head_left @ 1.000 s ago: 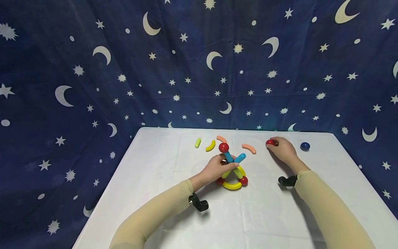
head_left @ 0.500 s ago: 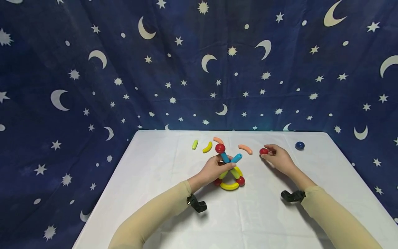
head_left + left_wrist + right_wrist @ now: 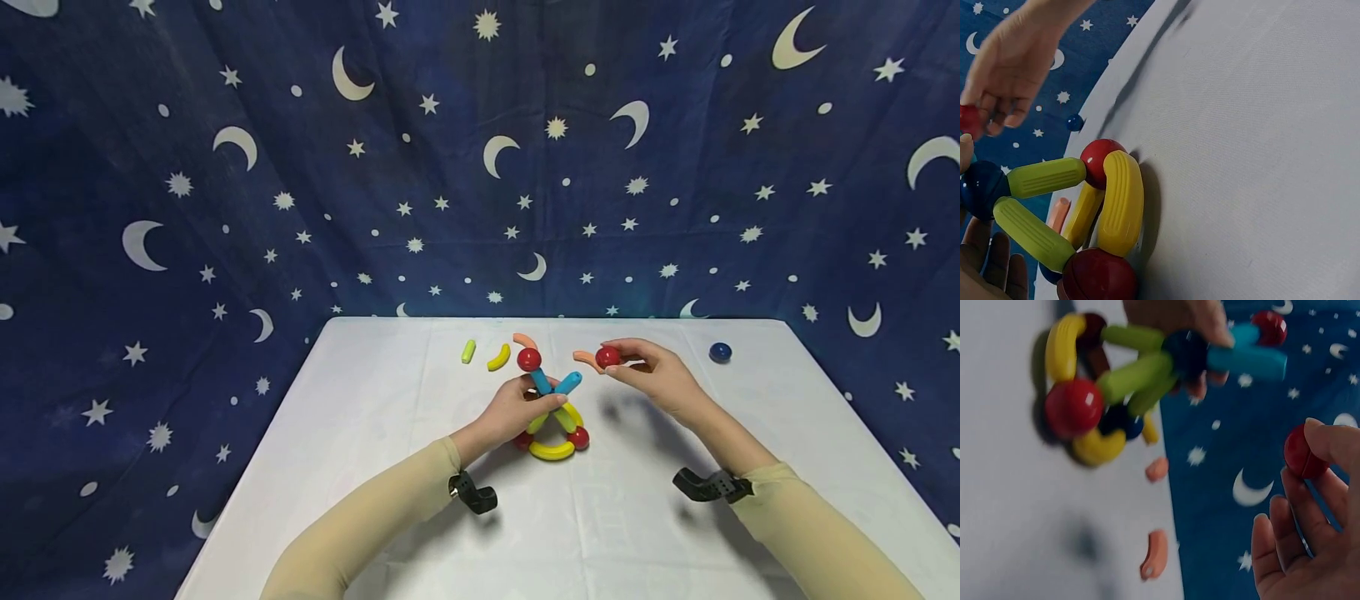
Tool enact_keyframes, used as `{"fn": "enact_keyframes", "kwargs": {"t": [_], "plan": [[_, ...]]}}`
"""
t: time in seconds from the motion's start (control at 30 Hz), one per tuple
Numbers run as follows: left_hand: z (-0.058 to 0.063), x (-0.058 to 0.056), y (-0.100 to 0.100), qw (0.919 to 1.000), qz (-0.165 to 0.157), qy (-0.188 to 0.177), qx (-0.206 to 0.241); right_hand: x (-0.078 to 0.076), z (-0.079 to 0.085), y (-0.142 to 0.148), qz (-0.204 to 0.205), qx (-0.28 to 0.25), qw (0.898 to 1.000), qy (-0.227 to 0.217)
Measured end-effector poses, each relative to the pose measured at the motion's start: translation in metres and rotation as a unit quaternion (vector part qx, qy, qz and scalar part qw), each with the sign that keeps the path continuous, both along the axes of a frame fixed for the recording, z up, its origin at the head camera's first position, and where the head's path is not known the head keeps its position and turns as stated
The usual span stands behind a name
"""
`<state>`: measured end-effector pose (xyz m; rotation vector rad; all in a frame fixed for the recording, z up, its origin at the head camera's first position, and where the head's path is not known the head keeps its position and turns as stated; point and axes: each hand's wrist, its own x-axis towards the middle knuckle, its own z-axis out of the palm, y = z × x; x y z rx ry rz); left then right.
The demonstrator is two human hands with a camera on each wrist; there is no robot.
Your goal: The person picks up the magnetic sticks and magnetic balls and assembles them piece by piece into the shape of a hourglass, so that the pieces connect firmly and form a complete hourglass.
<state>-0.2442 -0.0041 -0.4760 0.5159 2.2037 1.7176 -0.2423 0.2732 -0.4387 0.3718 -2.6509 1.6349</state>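
Observation:
My left hand [image 3: 517,410] grips the dark blue ball [image 3: 984,189] in the middle of a ball-and-rod toy structure. Its base has curved yellow rods [image 3: 1121,203] joined by red balls [image 3: 1074,407] and another blue ball [image 3: 1121,422]. Green rods [image 3: 1047,177] slope up from there to the gripped ball. Above it two light blue rods [image 3: 1247,360] spread apart; one carries a red ball [image 3: 528,359], while the other has a bare end. To the right, my right hand [image 3: 663,383] pinches a loose red ball [image 3: 608,357] between thumb and fingers, raised off the table.
Behind the structure lie a short green rod [image 3: 468,351], a curved yellow rod [image 3: 498,357] and two curved orange rods [image 3: 523,340]. A blue ball [image 3: 720,352] sits at the back right of the white table [image 3: 420,533]. A star-patterned cloth [image 3: 450,158] hangs behind.
My right hand has lifted the red ball from the table and brought it left toward the structure. My left hand keeps its grip, and the structure stays in place.

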Motion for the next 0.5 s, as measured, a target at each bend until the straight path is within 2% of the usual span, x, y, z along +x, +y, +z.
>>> {"fn": "enact_keyframes", "kwargs": {"t": [0.23, 0.37, 0.5], "plan": [[0.000, -0.001, 0.000, 1.0000, -0.003, 0.000, 0.009, 0.014, 0.017, -0.017, 0.043, -0.035, 0.998, -0.009], [0.001, 0.000, 0.000, 0.9999, -0.005, 0.001, 0.014, 0.017, 0.020, -0.022, 0.057, -0.056, 0.997, -0.002], [0.001, 0.000, 0.000, 0.9999, -0.004, 0.006, 0.009, 0.017, 0.017, -0.025, 0.079, -0.052, 0.995, 0.018]]}}
